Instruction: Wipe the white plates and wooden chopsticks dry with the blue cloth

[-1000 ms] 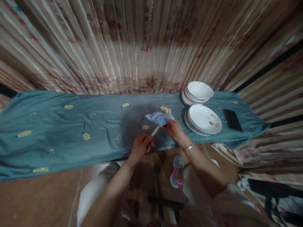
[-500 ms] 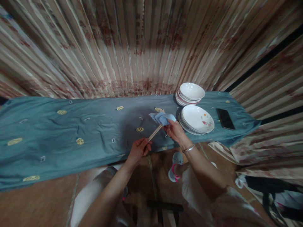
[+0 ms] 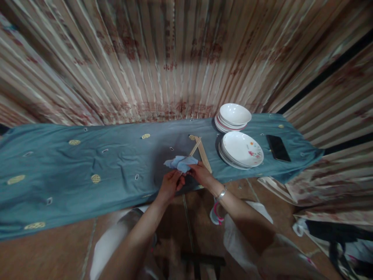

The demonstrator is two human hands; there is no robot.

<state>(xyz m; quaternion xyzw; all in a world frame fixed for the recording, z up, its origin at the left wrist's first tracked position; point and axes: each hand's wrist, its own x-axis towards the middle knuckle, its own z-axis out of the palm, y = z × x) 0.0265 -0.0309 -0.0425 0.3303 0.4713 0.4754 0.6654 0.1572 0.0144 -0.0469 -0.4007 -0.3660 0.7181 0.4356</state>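
Observation:
My left hand (image 3: 171,183) is closed around the near end of a pair of chopsticks (image 3: 194,148), which point away and to the right. A light blue cloth (image 3: 180,163) is wrapped about them close to that hand. My right hand (image 3: 201,173), closed, grips the cloth where the chopsticks pass through it; some fingertips are hidden. Just beyond my right hand, several more chopsticks (image 3: 204,154) lie side by side on the table, and the held pair's tips reach over their far ends.
A stack of plates (image 3: 241,149) with a floral top plate stands right of my hands, a stack of bowls (image 3: 234,114) behind it. A dark phone (image 3: 278,147) lies farther right. The teal tablecloth (image 3: 116,163) covers the long table, with a pleated curtain (image 3: 163,58) behind.
My right hand has drawn the cloth down the chopsticks toward my left hand. The chopsticks lying on the table, hidden before, now show. My left hand has kept its grip.

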